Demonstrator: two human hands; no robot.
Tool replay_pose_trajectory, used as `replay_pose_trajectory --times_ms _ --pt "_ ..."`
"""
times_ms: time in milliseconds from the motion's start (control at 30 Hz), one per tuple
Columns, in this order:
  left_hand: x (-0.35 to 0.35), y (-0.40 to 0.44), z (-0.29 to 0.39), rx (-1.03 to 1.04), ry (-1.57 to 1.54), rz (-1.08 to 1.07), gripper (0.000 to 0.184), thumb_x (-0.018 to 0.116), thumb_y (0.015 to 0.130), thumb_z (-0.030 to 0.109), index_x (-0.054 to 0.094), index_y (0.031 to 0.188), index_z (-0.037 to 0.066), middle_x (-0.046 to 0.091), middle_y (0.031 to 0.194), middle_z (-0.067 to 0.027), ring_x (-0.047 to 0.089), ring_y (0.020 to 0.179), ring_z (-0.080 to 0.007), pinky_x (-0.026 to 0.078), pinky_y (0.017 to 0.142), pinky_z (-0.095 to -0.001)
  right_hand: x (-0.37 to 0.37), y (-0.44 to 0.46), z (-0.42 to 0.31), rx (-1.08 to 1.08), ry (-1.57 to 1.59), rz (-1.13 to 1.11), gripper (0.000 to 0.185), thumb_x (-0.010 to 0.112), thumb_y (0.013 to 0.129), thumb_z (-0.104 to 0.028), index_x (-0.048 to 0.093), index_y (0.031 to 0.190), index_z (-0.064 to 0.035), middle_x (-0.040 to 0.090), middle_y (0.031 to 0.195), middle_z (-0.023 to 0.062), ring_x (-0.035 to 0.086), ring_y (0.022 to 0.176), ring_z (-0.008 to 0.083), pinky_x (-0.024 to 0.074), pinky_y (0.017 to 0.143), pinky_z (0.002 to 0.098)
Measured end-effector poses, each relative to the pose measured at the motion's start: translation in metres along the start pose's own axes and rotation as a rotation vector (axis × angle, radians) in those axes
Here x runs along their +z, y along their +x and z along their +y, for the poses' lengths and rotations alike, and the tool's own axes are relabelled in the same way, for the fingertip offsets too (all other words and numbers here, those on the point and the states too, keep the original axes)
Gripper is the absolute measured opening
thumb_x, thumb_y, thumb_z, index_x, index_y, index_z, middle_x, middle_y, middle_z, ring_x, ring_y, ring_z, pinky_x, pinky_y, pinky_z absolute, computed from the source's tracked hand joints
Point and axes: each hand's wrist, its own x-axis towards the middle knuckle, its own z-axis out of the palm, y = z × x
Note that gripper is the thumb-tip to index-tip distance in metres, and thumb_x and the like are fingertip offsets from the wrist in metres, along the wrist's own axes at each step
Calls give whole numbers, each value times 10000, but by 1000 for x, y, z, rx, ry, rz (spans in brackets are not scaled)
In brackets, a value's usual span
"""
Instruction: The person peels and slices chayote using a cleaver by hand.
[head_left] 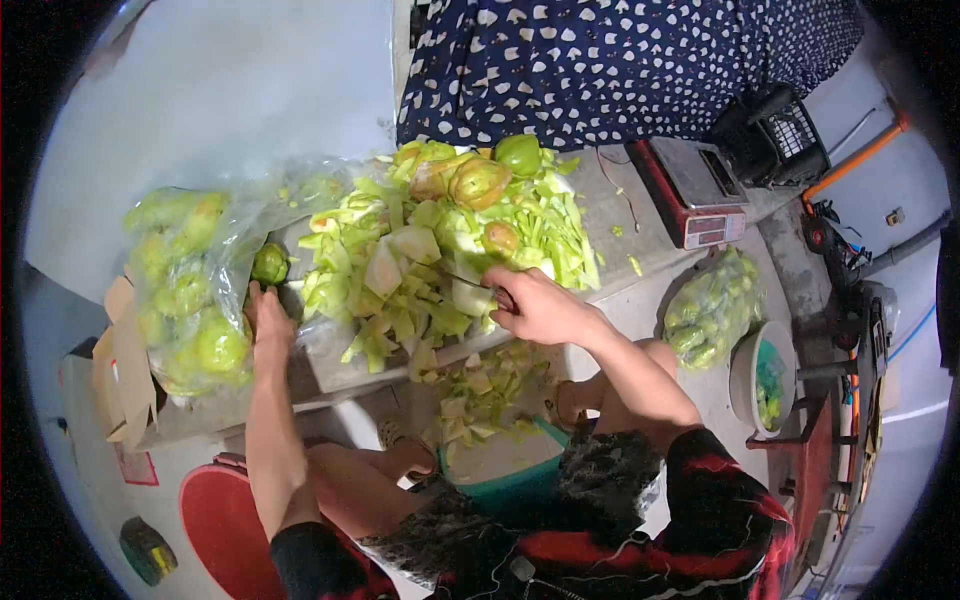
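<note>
My right hand (545,305) is closed around the handle of a knife (455,277), whose blade points left over a heap of pale green peelings (545,235). At the left, my left hand (268,320) reaches along the side of a clear plastic bag (190,290) full of green fruit. Its fingers are stretched toward a round green fruit (270,264) beside the bag, and its palm is hidden. A pale peeled chunk (405,255) lies on the heap near the blade tip. Whole green fruit (518,154) and yellowish fruit (480,182) rest on top.
Below the ledge, between the legs, stands a teal-rimmed basin (510,478) with peelings above it. A red scale (690,195) sits at the right, near a filled plastic bag (715,308) and a white bucket (748,385). A cardboard box (120,370) and red stool (215,525) are left.
</note>
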Motion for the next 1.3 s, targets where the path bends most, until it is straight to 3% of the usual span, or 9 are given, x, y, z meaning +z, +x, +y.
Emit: replay_pose_trajectory --times_ms 33,200,300,367,500,633,800,867,1300 --pt "4 4 0 -11 -6 22 591 752 610 48 572 1170 -6 356 1393 -272 403 1256 -412 332 1068 -466 4 -7 5 -53 -2 83 299 624 777 -70 523 1043 21 519 611 152 565 617 343 429 586 428" --pt "-34 -7 35 -91 -160 83 641 745 615 141 567 1217 14 432 1375 -256 462 1206 -416 371 1034 -456 1 -41 3 -9 9 26 360 624 782 -76 520 1114 16 551 665 164 579 639 343 432 602 429" --pt "-59 -22 53 -298 -897 102 462 671 650 146 627 1093 19 664 948 -177 622 926 -306 498 811 -380 7 -50 7 -14 19 25 367 592 798 -81 511 1137 38 641 881 242 601 904 416 455 805 461" --pt "-96 -52 86 -486 -1502 -13 455 654 675 113 585 1119 40 618 1030 -138 599 932 -255 503 798 -342 16 -52 26 -199 2 185 371 610 810 -86 525 1156 18 593 680 166 612 693 354 450 617 419" --pt "-113 -89 128 -215 -2167 9 575 636 676 119 455 1221 106 517 1206 -132 559 1060 -309 477 907 -500 2 -58 8 -1 -2 105 344 608 819 -80 529 1140 15 644 807 218 630 785 376 481 710 423" --pt "-82 -107 152 -155 -2496 -647 705 586 770 327 365 1397 92 498 1319 -167 513 1174 -407 428 931 -593 15 -54 14 93 126 284 238 633 833 -79 526 1035 -14 563 595 127 572 525 270 419 510 346" --pt "-53 -113 192 -186 -2380 -643 712 634 748 179 357 1390 43 510 1305 -156 518 1180 -363 466 933 -539 35 -49 37 -158 -29 661 138 624 857 -50 510 920 -4 544 617 147 545 497 264 426 485 353" --pt "-64 -109 197 30 -2184 -523 871 773 558 27 423 1355 45 550 1243 -113 533 1156 -275 442 984 -392 30 -48 38 -210 -65 724 120 627 849 -14 516 895 -2 554 650 147 550 505 259 431 478 347" --pt "-77 -87 183 266 -1768 -477 950 849 438 55 489 1317 49 577 1207 -73 532 1129 -197 431 974 -329 -1 -58 1 -549 -278 1018 194 675 772 -6 523 891 -9 571 652 143 569 503 290 454 467 339"
